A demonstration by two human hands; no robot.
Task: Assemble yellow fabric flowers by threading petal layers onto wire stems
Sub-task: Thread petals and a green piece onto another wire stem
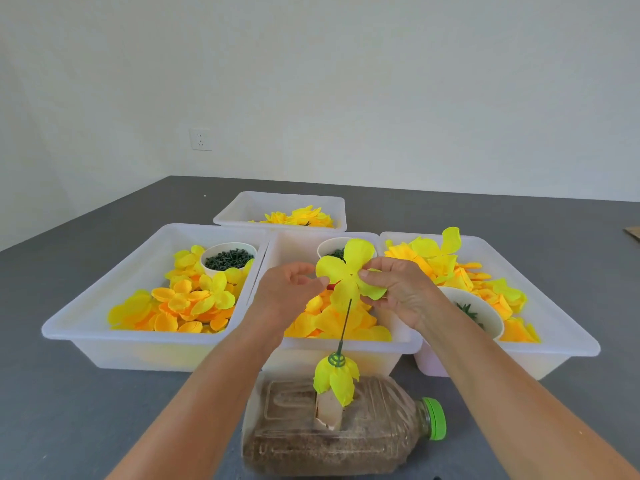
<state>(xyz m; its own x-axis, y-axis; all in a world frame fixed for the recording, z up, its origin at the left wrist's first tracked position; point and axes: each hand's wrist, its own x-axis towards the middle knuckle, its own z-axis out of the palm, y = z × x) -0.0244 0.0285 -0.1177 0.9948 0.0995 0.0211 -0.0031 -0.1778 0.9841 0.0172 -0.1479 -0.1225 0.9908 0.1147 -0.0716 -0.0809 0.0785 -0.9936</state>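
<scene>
A yellow four-lobed petal layer (346, 268) with a small centre hole is held up between both hands. My left hand (291, 289) pinches its left lobe and my right hand (398, 289) pinches its right lobe. Just below it a thin green wire stem (345, 327) rises upright, its tip close under the layer's lower lobe. Lower on the stem sit a green calyx and drooping yellow petals (337, 375). The stem stands in a holder on a sand-filled plastic bottle (332, 431) lying on its side.
Three white trays (86, 327) of yellow and orange petals stand side by side behind the bottle, each holding a white cup of green parts (228, 259). A fourth tray (280, 202) with finished flowers sits further back. The grey table runs to a white wall.
</scene>
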